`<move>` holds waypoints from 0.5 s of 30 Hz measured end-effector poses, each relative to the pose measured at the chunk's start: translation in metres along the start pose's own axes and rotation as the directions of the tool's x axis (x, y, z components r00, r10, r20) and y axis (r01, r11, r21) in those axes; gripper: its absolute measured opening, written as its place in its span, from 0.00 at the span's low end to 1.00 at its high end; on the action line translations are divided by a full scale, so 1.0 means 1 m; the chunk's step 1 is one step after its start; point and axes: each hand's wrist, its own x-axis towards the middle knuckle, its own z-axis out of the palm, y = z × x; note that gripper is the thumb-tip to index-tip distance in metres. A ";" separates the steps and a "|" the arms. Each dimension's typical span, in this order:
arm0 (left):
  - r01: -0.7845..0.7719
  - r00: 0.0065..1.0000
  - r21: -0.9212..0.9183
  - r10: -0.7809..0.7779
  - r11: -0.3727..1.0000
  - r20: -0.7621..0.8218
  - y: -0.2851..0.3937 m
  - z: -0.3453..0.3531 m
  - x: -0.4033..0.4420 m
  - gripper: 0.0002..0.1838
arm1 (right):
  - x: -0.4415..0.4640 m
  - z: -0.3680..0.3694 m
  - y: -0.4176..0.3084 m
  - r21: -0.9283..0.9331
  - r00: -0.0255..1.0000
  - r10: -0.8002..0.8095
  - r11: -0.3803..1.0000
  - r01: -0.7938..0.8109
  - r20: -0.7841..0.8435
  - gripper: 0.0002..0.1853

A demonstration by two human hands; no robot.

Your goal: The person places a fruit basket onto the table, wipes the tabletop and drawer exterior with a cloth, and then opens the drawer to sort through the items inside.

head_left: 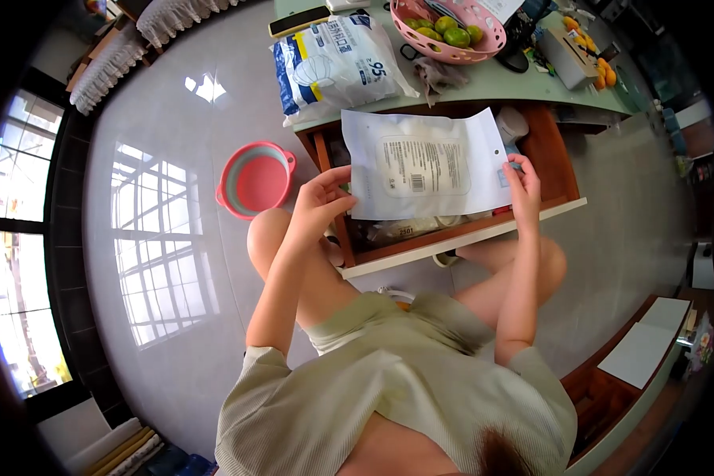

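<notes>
A white packet (424,166) with a see-through window, a printed label and a barcode is held up over the open drawer (460,238). My left hand (321,198) is closed at its left edge, thumb and fingers at the border. At the right edge my right hand (525,190) pinches the packet, thumb in front. What fills the packet looks white and soft, but I cannot make out its kind. Beneath it, the drawer holds a clear plastic bag (404,230) and a white round container (512,124); the packet hides much of the rest.
On the green tabletop (547,91) lie a large mask bag (337,67) and a pink basket (492,47) of green fruit. A grey box (567,59) stands further right. The pink basin (255,181) sits on the floor at my left, beside my knee.
</notes>
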 end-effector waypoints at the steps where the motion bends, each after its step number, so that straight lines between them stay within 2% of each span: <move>1: -0.042 0.999 0.003 0.042 0.999 -0.028 0.002 -0.005 0.001 0.24 | 0.004 0.004 -0.007 0.027 1.000 -0.028 0.999 0.028 -0.004 0.07; 4: -0.130 0.985 0.070 0.137 0.989 -0.103 0.021 -0.020 0.005 0.24 | 0.025 0.021 -0.024 0.068 0.999 -0.045 0.997 0.045 0.004 0.07; 9: -0.165 0.934 0.109 0.191 0.980 -0.303 0.046 -0.047 0.022 0.24 | 0.074 0.064 -0.053 0.094 0.981 -0.180 0.980 0.173 0.076 0.07; 12: -0.199 0.912 0.145 0.237 0.969 -0.335 0.061 -0.064 0.043 0.25 | 0.108 0.088 -0.062 0.167 0.965 -0.213 0.968 0.188 0.152 0.07; 15: -0.187 0.892 0.127 0.222 0.974 -0.393 0.070 -0.074 0.069 0.25 | 0.146 0.112 -0.059 0.144 0.951 -0.281 0.954 0.263 0.130 0.08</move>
